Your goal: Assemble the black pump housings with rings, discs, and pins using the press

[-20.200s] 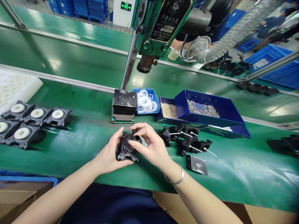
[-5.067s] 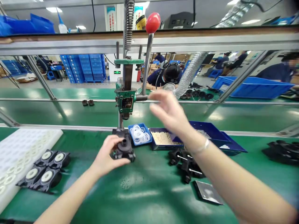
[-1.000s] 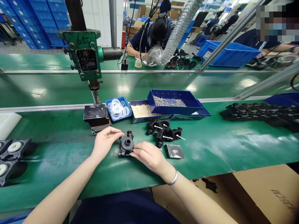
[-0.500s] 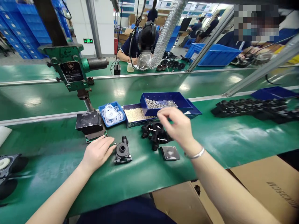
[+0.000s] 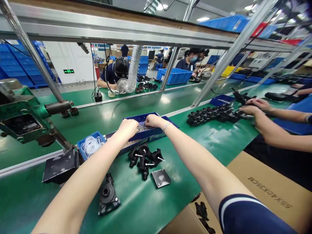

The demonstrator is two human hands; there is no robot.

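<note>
Both my hands reach to the dark blue bin [image 5: 152, 134] of thin silvery metal pins [image 5: 143, 128]. My left hand [image 5: 129, 128] is over the bin's left part, fingers curled down; whatever they pinch is hidden. At the pins, my right hand [image 5: 153, 121] has its fingers bent together, and I cannot make out what is in them. A black plastic housing [image 5: 107, 195] with a round central opening lies on the bench below my left forearm. Several smaller black parts [image 5: 144, 159] with light pins sticking out are grouped in front of the bins.
A small dark metal block [image 5: 161, 178] lies near the black parts. Left are a blue tray of white rings [image 5: 91, 145] and a green press [image 5: 21, 113]. At right, a co-worker's hands [image 5: 254, 109] handle black parts beside a row of them [image 5: 209, 114]. A cardboard box [image 5: 263, 185] stands at the bench edge.
My left hand has left the black housing and moved up and right to the pin bin. My right hand has reached into the bin. The view has swung right, bringing in a co-worker's hands.
</note>
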